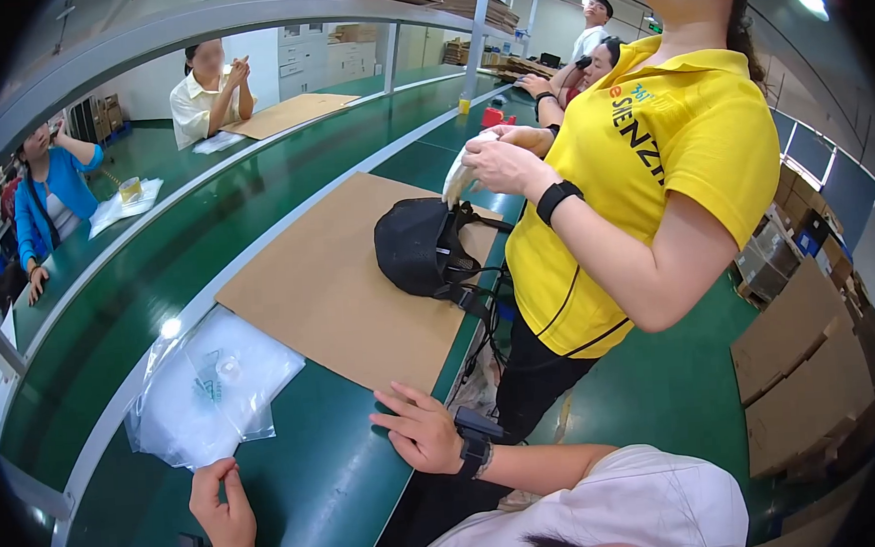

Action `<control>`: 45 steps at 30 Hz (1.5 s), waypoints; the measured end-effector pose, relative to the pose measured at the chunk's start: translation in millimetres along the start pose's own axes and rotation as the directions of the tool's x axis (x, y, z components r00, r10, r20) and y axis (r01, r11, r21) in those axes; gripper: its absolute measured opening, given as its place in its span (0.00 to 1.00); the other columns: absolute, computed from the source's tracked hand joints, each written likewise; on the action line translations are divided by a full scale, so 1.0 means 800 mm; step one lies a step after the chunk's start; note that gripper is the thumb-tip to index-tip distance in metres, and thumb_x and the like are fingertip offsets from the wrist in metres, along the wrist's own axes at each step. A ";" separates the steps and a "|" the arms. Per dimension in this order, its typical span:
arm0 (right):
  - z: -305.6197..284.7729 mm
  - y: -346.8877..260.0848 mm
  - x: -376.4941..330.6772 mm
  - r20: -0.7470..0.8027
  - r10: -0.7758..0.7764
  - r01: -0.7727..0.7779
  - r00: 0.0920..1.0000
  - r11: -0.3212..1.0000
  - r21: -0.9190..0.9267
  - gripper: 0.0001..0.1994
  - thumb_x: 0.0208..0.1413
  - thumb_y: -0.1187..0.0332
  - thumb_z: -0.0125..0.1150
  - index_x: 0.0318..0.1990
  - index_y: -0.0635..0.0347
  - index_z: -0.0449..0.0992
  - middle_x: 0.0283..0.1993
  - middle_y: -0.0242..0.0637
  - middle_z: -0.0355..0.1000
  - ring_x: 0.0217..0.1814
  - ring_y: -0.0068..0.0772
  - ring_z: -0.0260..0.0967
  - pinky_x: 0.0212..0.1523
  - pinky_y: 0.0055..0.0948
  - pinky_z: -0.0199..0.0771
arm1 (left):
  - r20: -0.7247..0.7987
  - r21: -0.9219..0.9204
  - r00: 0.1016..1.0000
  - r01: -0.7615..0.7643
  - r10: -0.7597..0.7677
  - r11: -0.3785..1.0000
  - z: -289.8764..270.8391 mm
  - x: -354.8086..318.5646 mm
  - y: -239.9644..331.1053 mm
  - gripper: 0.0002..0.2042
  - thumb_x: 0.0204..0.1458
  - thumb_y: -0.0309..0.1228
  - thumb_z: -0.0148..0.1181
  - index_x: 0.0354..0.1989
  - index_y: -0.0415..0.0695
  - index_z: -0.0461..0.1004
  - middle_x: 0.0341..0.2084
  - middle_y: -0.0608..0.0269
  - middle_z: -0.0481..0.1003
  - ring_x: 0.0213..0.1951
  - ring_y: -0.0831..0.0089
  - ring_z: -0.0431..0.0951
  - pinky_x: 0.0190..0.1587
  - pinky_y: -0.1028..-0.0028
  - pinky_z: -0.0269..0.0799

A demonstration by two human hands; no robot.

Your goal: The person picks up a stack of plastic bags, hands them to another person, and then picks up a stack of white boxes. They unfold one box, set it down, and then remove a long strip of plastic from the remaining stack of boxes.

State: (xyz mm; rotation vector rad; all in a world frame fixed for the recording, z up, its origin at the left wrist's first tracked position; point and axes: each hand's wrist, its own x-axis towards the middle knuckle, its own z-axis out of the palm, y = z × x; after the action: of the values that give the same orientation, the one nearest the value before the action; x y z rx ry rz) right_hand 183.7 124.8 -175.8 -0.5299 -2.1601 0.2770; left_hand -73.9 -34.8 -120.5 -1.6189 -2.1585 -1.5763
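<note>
My left hand [224,515] is closed in a pinch at the near edge of a stack of clear plastic bags [179,395] with small green print. The bags lie flat on the green table [310,482]. My right hand [422,433] is open, fingers spread, resting at the table's edge close to the near corner of a brown cardboard sheet [333,290]. It holds nothing. A dark band with a black device is on each of my wrists. On the cardboard's far right part sits a black cap-like headgear [411,247] with straps and cables.
A person in a yellow shirt [640,151] stands close at my right, handling a white cloth-like item [457,180] above the headgear. Across the grey rail [115,414] sit other people. A red object [496,117] is farther along. Folded cartons [804,371] stand at right.
</note>
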 end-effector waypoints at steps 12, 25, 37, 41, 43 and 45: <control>0.004 0.005 0.001 0.008 -0.003 0.003 1.000 1.000 -0.011 0.16 0.46 0.74 0.56 0.45 0.55 0.77 0.55 0.42 0.69 0.62 0.50 0.60 0.57 0.41 0.64 | -0.008 0.013 1.000 -0.014 0.014 1.000 0.003 0.003 -0.005 0.04 0.52 0.20 0.52 0.32 0.34 0.73 0.26 0.57 0.74 0.30 0.69 0.74 0.35 0.75 0.67; 0.007 0.003 0.001 -0.016 -0.004 0.003 1.000 1.000 -0.019 0.18 0.41 0.76 0.57 0.44 0.55 0.78 0.54 0.41 0.71 0.60 0.51 0.62 0.56 0.39 0.66 | -0.015 0.032 0.998 -0.058 0.059 0.998 0.003 0.002 -0.007 0.03 0.52 0.20 0.52 0.33 0.35 0.73 0.26 0.57 0.74 0.30 0.67 0.74 0.35 0.74 0.67; 0.006 0.004 0.001 0.009 -0.009 0.009 1.000 1.000 -0.014 0.15 0.47 0.74 0.56 0.44 0.55 0.78 0.55 0.42 0.69 0.62 0.50 0.61 0.57 0.41 0.64 | -0.035 0.044 0.994 -0.104 0.105 0.994 0.003 0.003 -0.009 0.03 0.51 0.19 0.53 0.32 0.35 0.73 0.26 0.57 0.74 0.29 0.66 0.74 0.34 0.74 0.67; 0.005 0.001 0.005 -0.028 -0.003 0.002 1.000 1.000 -0.012 0.17 0.42 0.77 0.57 0.43 0.55 0.79 0.53 0.41 0.71 0.59 0.51 0.63 0.56 0.39 0.66 | -0.037 0.050 0.993 -0.107 0.108 0.993 0.003 0.004 -0.007 0.03 0.51 0.19 0.53 0.32 0.35 0.73 0.26 0.57 0.73 0.29 0.66 0.74 0.34 0.74 0.67; 0.005 0.001 0.005 -0.033 -0.010 0.009 0.999 1.000 -0.011 0.17 0.42 0.77 0.57 0.43 0.55 0.79 0.53 0.41 0.71 0.59 0.51 0.63 0.56 0.38 0.66 | -0.036 0.054 0.993 -0.109 0.111 0.993 0.003 0.004 -0.007 0.03 0.51 0.19 0.53 0.32 0.35 0.73 0.26 0.57 0.73 0.29 0.66 0.74 0.34 0.74 0.67; 0.005 0.001 0.005 -0.029 -0.009 0.008 1.000 1.000 -0.017 0.17 0.42 0.77 0.57 0.43 0.55 0.79 0.53 0.41 0.71 0.59 0.51 0.64 0.56 0.38 0.66 | -0.031 0.056 0.993 -0.112 0.114 0.992 0.004 0.004 -0.009 0.03 0.51 0.19 0.53 0.32 0.35 0.73 0.26 0.56 0.73 0.29 0.65 0.74 0.34 0.74 0.67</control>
State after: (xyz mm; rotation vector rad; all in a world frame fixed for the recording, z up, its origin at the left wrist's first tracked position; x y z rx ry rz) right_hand 178.6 127.5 -175.4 -0.5311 -2.1374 0.2456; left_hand -79.2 -29.9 -125.1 -1.6537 -2.0349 -1.4901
